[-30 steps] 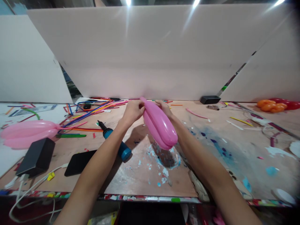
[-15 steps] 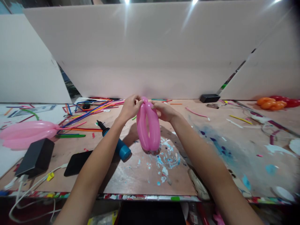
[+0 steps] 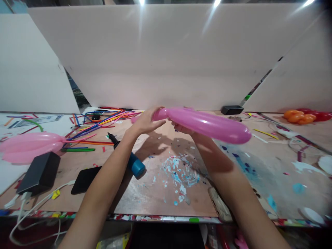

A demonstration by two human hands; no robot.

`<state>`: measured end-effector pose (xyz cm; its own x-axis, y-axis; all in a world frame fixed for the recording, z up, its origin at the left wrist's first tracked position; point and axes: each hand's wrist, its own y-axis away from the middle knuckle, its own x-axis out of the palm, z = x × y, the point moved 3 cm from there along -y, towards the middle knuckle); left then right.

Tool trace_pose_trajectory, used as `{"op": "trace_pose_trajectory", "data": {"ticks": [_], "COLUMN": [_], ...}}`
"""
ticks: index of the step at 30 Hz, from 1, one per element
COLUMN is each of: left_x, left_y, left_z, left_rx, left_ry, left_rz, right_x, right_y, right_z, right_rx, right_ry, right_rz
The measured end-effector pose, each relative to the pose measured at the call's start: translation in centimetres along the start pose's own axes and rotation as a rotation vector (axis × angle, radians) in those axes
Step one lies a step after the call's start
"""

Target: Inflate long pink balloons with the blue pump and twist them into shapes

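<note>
Item: pink balloon [image 3: 207,123], long and inflated, lying nearly level in the air above the table [image 3: 160,186], its free rounded end pointing right. A short bubble at its left end is sitting between the two hands.

Left hand [image 3: 145,121]: fingers are curling over the short left bubble, gripping the balloon at the pinch point.

Right hand [image 3: 181,127]: mostly hidden beneath the balloon; it is cupping the long section from below, just right of the pinch. How tightly its fingers are closing cannot be told.

On the table, left part: a blue hand pump [image 3: 129,157] with a black nozzle is lying aslant, just beside the left forearm. A black phone [image 3: 84,180] is lying flat near the front edge, and a black box [image 3: 38,173] with a white cable [image 3: 38,204] is resting beside it. A pale pink balloon bundle [image 3: 28,147] is lying at the far left. Loose uninflated balloons [image 3: 101,121] in many colours are spreading in a heap behind the pump.

On the table, right part: orange and red twisted balloons [image 3: 302,116] are sitting at the far right, well apart from the hands. A small black block [image 3: 232,109] is standing against the white backboard [image 3: 166,58].

Containers: none is showing its contents.
</note>
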<state>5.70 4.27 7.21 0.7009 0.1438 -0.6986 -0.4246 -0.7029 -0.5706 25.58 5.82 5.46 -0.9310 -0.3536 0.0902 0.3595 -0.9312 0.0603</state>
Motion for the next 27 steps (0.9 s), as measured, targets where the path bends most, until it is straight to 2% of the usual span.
{"op": "trace_pose_trajectory", "data": {"ticks": [4, 7, 9, 12, 15, 18, 20, 22, 25, 27], "left_x": [-0.3, -0.3, -0.2, -0.2, -0.5, -1.3, -2.1, -3.1, -4.3, -4.5], "left_y": [0.2, 0.2, 0.0, -0.4, -0.9, -1.0, -1.0, -1.0, -0.8, -0.7], "left_z": [0.4, 0.4, 0.1, -0.5, -1.7, -3.3, -3.8, -3.5, -1.5, -0.2], "left_rx": [-0.107, -0.209, -0.228, -0.227, -0.181, -0.137, -0.157, -0.208, -0.305, -0.364], "left_ry": [-0.283, -0.229, -0.057, 0.308, 0.660, 0.999, 1.165, 1.283, 1.364, 1.360], "left_rz": [-0.085, -0.140, -0.187, -0.308, -0.423, -0.542, -0.608, -0.672, -0.823, -0.857], "right_x": [-0.6, -0.6, 0.2, 2.7, 6.1, 8.5, 8.8, 8.5, 8.1, 8.1], "right_y": [-0.9, -1.4, -1.7, -1.9, -1.2, 0.1, 1.0, 1.7, 2.3, 2.3], "right_z": [0.2, 0.3, 0.0, -0.9, -1.3, -0.8, -0.2, 0.2, 0.1, -0.3], "right_rx": [-0.230, -0.318, -0.278, -0.248, -0.366, -0.438, -0.375, -0.258, -0.060, 0.053], "right_ry": [-0.347, -0.459, -0.394, -0.142, 0.104, 0.308, 0.374, 0.411, 0.407, 0.323], "right_rz": [0.073, 0.077, 0.098, 0.187, 0.334, 0.345, 0.285, 0.296, 0.394, 0.411]}}
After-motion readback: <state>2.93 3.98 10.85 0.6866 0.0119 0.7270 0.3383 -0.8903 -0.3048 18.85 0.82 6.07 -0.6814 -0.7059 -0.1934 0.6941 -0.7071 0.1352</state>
